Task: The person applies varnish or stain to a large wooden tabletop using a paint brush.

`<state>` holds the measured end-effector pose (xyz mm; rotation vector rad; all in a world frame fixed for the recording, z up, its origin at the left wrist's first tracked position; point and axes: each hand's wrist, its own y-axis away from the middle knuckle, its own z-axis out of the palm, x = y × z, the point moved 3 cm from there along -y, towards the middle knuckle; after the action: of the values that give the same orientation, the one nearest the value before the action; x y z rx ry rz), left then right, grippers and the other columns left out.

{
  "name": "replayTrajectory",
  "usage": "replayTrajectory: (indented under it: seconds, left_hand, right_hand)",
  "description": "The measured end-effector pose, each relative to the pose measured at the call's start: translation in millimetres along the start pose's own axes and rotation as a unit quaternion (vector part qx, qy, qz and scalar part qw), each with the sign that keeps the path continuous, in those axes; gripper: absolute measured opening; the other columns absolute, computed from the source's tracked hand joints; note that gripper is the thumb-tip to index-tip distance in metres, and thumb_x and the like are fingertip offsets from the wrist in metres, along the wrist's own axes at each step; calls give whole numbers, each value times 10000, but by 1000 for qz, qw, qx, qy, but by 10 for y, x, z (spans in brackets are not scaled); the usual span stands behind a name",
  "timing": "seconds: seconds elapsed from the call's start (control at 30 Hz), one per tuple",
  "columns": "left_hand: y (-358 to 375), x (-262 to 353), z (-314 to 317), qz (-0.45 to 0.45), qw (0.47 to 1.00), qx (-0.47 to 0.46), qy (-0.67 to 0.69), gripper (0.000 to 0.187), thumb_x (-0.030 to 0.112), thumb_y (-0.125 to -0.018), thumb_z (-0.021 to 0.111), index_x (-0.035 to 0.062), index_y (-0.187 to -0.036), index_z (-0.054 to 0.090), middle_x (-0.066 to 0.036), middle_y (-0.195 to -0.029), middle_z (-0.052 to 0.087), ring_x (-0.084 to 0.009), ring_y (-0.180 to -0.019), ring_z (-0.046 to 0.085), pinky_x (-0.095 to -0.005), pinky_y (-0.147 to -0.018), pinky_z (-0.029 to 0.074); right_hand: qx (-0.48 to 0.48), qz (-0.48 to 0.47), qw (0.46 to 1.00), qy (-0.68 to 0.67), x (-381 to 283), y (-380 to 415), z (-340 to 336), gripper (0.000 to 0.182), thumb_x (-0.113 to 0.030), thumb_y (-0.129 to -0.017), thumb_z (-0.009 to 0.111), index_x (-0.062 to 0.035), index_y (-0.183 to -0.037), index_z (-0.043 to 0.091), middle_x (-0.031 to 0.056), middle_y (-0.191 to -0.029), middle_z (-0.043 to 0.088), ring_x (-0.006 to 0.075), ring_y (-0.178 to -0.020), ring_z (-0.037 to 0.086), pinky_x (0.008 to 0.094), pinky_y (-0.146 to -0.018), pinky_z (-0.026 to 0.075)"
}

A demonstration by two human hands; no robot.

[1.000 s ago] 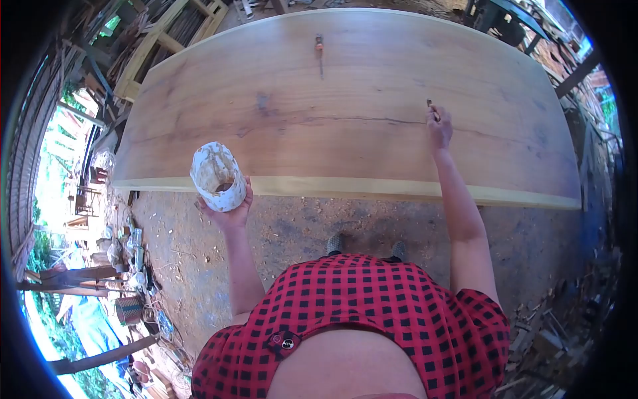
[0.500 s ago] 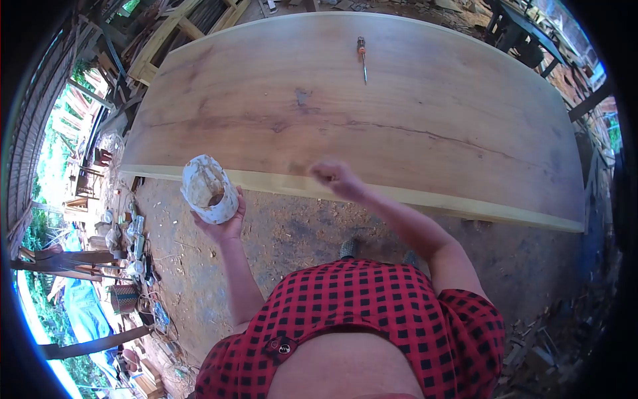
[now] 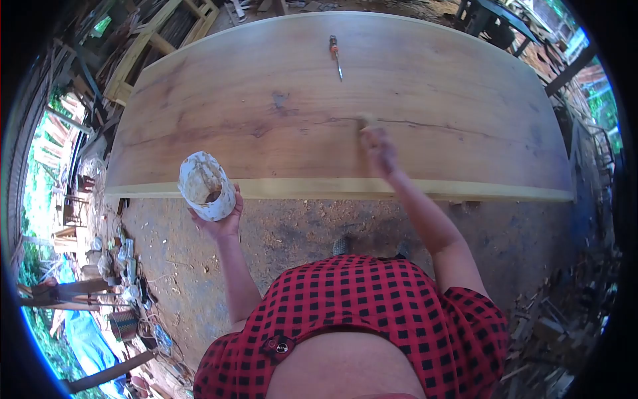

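My left hand (image 3: 224, 219) is wrapped round a white, brown-stained container (image 3: 197, 178), its open mouth tipped toward me, near the front edge of a large wooden panel (image 3: 425, 86). Over the panel, right of the middle, my right hand (image 3: 380, 149) is closed on a small pale object (image 3: 367, 122), blurred by motion; I cannot make out what it is. The panel shows a long dark crack and a grey patch. A screwdriver (image 3: 335, 56) with an orange and dark handle lies near the far edge.
A wooden frame (image 3: 143, 53) stands at the far left. A dark metal stand (image 3: 498, 23) is at the far right. Shavings cover the floor (image 3: 292, 233) before me. Clutter, a woven basket (image 3: 124, 325) and a blue tarp (image 3: 90, 339) lie at the left.
My right hand has moved right and farther over the panel. The container stays in my left hand, almost unmoved. The view has shifted, so the panel and screwdriver appear farther left.
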<state>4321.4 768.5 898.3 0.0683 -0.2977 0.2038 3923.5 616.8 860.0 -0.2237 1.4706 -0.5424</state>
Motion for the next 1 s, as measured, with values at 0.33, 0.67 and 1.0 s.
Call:
replayTrajectory:
  seconds: [0.33, 0.67, 1.0]
  left_hand:
    - [-233, -147, 170, -39, 996, -76, -11, 882, 595, -638, 647, 150, -1349, 374, -174, -1317, 418, -481, -1139, 416, -559, -844, 454]
    - [-324, -115, 152, -42, 996, -77, 3, 899, 579, -620, 684, 144, -1344, 378, -168, -1307, 430, -467, -1147, 416, -548, -859, 456]
    - [-297, -188, 202, -42, 996, -83, 11, 897, 590, -622, 688, 162, -1345, 373, -162, -1307, 426, -445, -1149, 422, -544, -854, 463]
  right_hand:
    - [-201, 162, 960, -111, -793, 1155, 452, 205, -175, -916, 555, -6, -1023, 602, 45, -907, 634, 146, -819, 610, 257, -725, 492]
    - [307, 100, 915, 240, -732, 936, -2630, 115, -158, -852, 611, -51, -883, 643, 38, -768, 622, 136, -663, 573, 265, -609, 460]
    - [54, -124, 934, 331, -456, 461, -654, 148, -24, -839, 523, -57, -941, 625, 106, -907, 574, 273, -891, 543, 344, -780, 446]
